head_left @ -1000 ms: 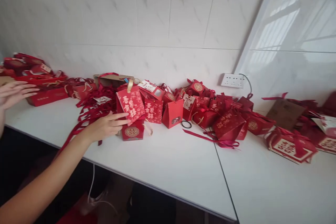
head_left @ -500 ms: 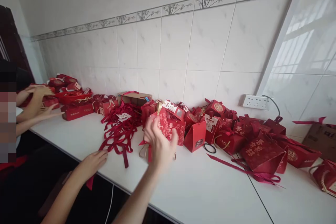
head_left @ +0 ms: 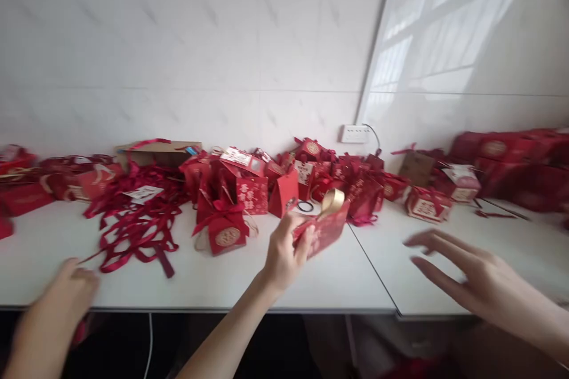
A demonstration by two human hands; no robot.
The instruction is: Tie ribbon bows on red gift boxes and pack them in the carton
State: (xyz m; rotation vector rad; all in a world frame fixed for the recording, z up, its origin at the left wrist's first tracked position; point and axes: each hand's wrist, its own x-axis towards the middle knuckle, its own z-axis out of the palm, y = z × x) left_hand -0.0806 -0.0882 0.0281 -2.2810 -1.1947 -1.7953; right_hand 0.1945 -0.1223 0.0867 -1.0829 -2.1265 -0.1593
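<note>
My left hand (head_left: 284, 251) is closed on the edge of a red gift box (head_left: 328, 231) with a gold ribbon loop on top. It holds the box tilted above the white table (head_left: 306, 284). Off to the right, my right hand (head_left: 469, 272) hovers over the table with fingers apart and nothing in them. Behind my left hand stands a small red box (head_left: 227, 235) with a round gold emblem and a red bow. More red gift boxes (head_left: 252, 195) crowd behind it, some with white labels.
A heap of dark red ribbons (head_left: 137, 231) lies left of centre, beside another person's blurred hand (head_left: 66, 293). A cardboard box (head_left: 160, 154) is at the wall. Larger red boxes (head_left: 524, 160) are stacked far right. A socket strip (head_left: 354, 134) is on the tiled wall.
The view has swung right. My left hand has drawn the gold-ribboned box away from the group, and my right hand has come into view.
</note>
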